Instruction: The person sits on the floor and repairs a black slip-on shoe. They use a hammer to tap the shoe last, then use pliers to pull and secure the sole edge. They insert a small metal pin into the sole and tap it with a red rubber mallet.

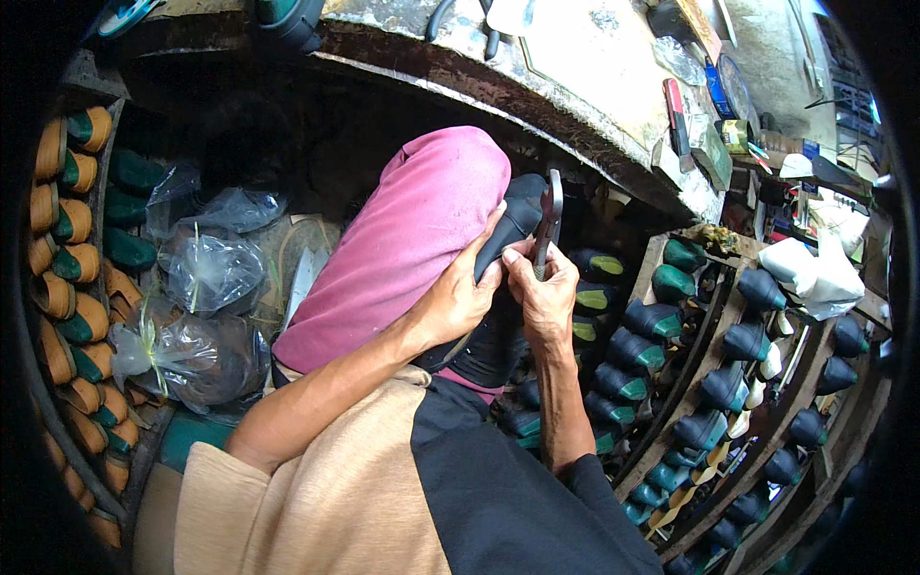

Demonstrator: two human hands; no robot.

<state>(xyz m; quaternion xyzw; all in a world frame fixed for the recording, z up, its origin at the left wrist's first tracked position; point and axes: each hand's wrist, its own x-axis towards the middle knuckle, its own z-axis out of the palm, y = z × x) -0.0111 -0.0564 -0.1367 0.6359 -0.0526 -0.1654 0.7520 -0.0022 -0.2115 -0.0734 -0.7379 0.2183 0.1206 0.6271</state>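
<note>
Looks somewhere mid-job, going by this one view. Seems to have the dark upper already shaped on the shoe, held up beside the pink-covered knee. Can't see the underside, so can't say how much is left there. Probably not finished, though, with the tool right up by the shoe. Gripping the shoe with the left hand, fingers curled along its side. Clenching the tool near its lower end with the right hand, thumb and fingers closed on it. Can't tell about contact between metal and shoe.

As for room, pretty tight. Watch the edge of the bench, just beyond the knee and curving down to the right. Also boxed in by the right rack, loaded with dark shoes. Got bags on the left, then tan shoes farther out. Leaves most open space above the knee.
</note>
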